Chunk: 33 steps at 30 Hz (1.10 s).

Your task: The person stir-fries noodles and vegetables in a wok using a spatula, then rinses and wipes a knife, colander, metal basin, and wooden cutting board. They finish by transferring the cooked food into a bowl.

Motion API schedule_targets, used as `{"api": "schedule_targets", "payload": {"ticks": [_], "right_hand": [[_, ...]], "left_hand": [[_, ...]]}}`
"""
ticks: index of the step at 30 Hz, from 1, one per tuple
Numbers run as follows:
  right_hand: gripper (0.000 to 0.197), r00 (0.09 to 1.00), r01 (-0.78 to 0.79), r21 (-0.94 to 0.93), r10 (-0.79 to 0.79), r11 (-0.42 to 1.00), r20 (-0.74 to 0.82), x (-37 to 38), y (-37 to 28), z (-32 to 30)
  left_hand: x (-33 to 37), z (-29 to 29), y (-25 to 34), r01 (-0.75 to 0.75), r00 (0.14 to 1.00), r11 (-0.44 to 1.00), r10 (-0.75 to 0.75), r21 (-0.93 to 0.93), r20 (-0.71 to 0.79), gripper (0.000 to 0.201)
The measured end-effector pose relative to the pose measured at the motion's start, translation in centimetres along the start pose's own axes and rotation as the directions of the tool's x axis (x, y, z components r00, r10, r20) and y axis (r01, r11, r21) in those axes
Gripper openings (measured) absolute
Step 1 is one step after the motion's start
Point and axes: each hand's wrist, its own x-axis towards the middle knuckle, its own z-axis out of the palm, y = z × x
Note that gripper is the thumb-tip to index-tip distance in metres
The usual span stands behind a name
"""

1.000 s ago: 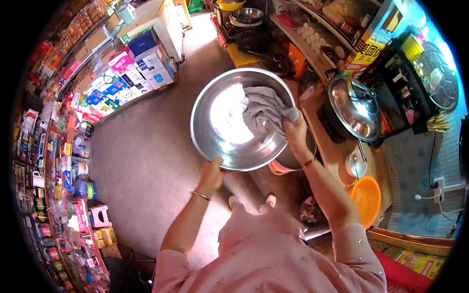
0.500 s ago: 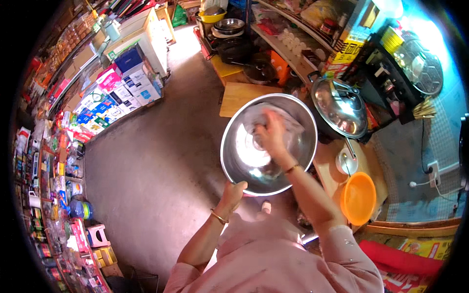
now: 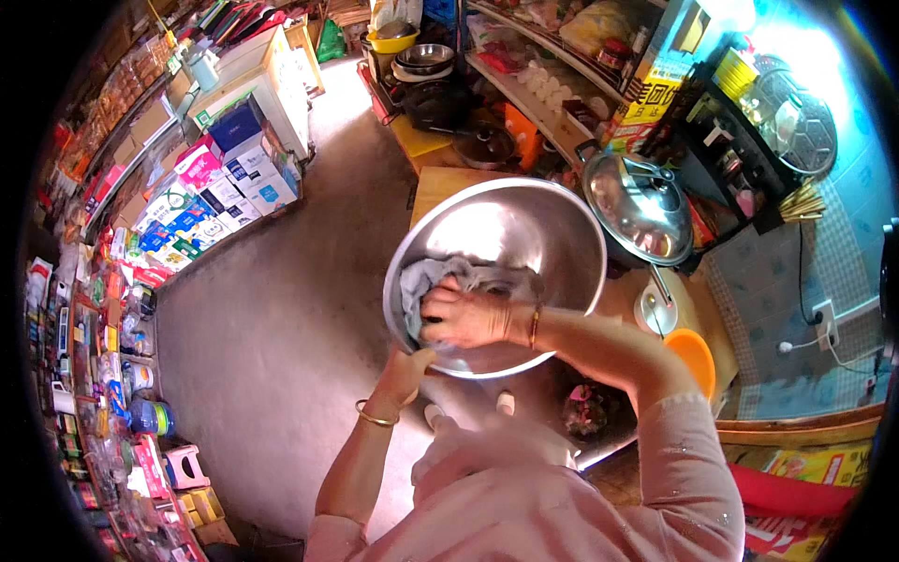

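A wide metal basin (image 3: 569,253) is tilted in the middle of the frame. The person's left hand (image 3: 405,373) grips its lower-left rim, thumb over the edge. The right hand (image 3: 466,314) reaches inside, fingers bent against a grey cloth (image 3: 420,281) bunched along the basin's left inner wall; whether they close around it cannot be told. Right of the basin are a lidded pan (image 3: 637,211), a small white bowl (image 3: 650,317) and an orange bowl (image 3: 693,361), partly behind the right arm.
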Motion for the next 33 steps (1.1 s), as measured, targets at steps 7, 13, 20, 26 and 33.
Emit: {"api": "schedule_targets", "payload": {"ticks": [7, 13, 20, 26, 33], "right_hand": [[0.034, 0.937, -0.036, -0.678, 0.261, 0.735, 0.234, 0.0, 7.2, -8.1], [0.044, 0.690, -0.721, -0.127, 0.723, 0.681, -0.042, -4.0, -2.5, 3.6], [0.026, 0.613, -0.681, 0.682, 0.718, 0.268, 0.330, -5.0, -7.0, -0.3], [0.037, 0.980, 0.104, -0.448, -0.015, 0.888, 0.198, 3.6, -3.8, -9.1], [0.022, 0.943, -0.321, -0.212, 0.332, 0.923, 0.015, 2.9, 3.5, -12.1]], "left_hand": [[-0.8, 0.3, -0.9, -0.157, 0.960, 0.987, 0.142, -0.042, -0.243, 0.017], [1.3, 0.1, -3.4, -0.291, 0.920, 0.949, 0.243, -0.121, -0.308, 0.024], [2.0, -2.1, -4.5, -0.213, 0.937, 0.975, 0.183, -0.070, -0.296, 0.020], [0.6, -0.2, -0.4, 0.101, 0.994, 0.980, -0.092, 0.172, -0.063, 0.039], [-1.3, -3.4, 0.5, -0.080, 0.996, 0.948, 0.086, 0.309, -0.006, 0.041]]}}
